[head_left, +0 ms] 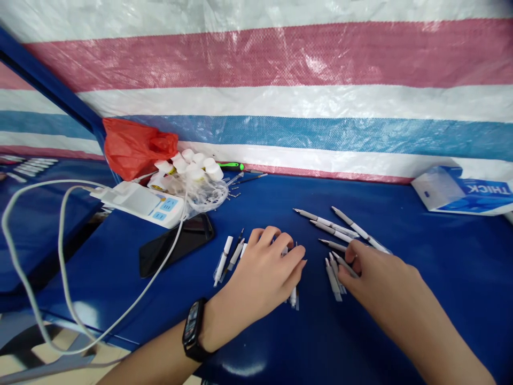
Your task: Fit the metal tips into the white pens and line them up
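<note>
My left hand (266,264), with a black smart band (194,329) on its wrist, lies over pen parts with its fingers curled down. The fingertips are hidden, so what they hold cannot be made out. White pen barrels (223,261) and a grey pen section (235,255) lie to its left, and a white pen piece (293,297) sticks out below it. My right hand (377,278) is closed, thumb and index finger pinching a grey pen section (344,264). Beside it lie more grey sections (332,279). Just beyond are several grey-and-white pens (331,230).
At the back left are a red plastic bag (132,149), white-capped bottles (196,170), a power strip (146,202) with a looping white cable (60,256), and a green-handled tool (234,166). A black phone (176,246) lies nearer. A blue-and-white box (465,190) stands far right.
</note>
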### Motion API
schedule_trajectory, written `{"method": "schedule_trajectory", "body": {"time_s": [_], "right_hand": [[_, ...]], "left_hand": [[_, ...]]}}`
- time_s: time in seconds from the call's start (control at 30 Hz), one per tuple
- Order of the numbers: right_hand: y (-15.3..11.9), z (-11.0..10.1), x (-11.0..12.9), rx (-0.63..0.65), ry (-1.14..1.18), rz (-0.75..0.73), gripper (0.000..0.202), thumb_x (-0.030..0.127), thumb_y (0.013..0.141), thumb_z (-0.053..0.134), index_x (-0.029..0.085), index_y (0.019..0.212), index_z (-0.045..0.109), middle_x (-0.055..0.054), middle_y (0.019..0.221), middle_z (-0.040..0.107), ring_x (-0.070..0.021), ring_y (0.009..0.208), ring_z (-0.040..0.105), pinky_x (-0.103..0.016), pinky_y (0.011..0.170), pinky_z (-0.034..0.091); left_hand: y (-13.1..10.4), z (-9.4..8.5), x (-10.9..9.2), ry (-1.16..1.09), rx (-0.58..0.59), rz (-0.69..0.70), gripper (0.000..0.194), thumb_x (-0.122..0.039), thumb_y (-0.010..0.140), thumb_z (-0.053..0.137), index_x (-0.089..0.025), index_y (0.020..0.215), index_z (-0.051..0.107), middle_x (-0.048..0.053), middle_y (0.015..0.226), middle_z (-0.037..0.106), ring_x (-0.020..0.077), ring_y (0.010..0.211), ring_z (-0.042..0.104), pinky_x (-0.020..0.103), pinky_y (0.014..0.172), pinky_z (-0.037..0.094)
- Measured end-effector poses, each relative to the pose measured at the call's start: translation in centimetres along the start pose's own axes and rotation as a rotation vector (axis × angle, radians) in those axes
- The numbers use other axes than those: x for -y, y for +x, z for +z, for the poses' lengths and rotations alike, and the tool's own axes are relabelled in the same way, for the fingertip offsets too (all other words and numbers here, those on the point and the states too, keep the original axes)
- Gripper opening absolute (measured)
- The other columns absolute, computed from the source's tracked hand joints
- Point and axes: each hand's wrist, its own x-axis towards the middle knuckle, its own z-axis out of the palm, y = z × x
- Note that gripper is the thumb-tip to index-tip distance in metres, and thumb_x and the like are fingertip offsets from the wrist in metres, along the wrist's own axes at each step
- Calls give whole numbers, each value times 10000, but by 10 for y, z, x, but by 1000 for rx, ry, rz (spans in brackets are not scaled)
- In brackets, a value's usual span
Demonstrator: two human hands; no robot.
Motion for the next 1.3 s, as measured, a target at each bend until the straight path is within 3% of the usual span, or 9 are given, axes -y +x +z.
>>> {"method": "schedule_trajectory", "body": {"time_s": [0.1,0.27,0.5,0.67,0.83,1.07,1.3], "right_hand": [[-3,2,4,17,59,-41,104,242,798,589,247,709,536,-1,606,627,-204,541,613,-270,496,266],[-7,2,13,178,283,-145,62,254,842,582,240,795,620,16,644,660,-163,543,622,-251,513,345],[-1,-3,-5,-141,61,-20,125,300,819,572,260,897,661,-12,707,696,-206,500,612,-278,478,266],[3,-3,-9,-42,-50,-27,107,238,813,548,249,832,653,-26,702,693,-224,522,629,-280,484,259],[3,-7,2,-59,-40,-42,64,216,781,558,228,741,606,-50,800,704,-183,521,605,-280,490,259],[9,-12,10,52,179,47,94,254,788,546,240,716,486,2,651,635,-188,573,587,-263,533,309],[17,-3,12,64,523,40,97,290,759,549,224,824,578,19,633,623,-177,595,587,-271,580,362]], "left_hand": [[0,0,0,2,8,2,180,-227,1012,490,-193,1016,666,68,979,657,269,994,540,433,802,426],[1,-1,-1,15,10,5,188,-230,1013,486,-192,1025,670,70,981,657,273,999,539,442,811,427],[1,-3,-3,-14,42,32,216,-275,1023,487,-189,1031,684,77,995,653,280,1024,531,453,834,444],[-2,-6,-6,-57,70,93,308,-435,1013,517,-209,1151,674,104,1093,631,306,1096,526,496,912,445],[-2,-4,-6,-30,96,146,305,-440,990,567,-221,1177,668,110,1135,611,312,1140,527,500,957,443],[-1,-2,-4,-4,54,142,246,-340,1018,517,-191,1132,676,109,1119,619,308,1149,523,488,943,458],[-2,1,-6,29,45,166,245,-313,1034,482,-192,1062,694,104,1083,624,278,1113,526,444,905,445]]}}
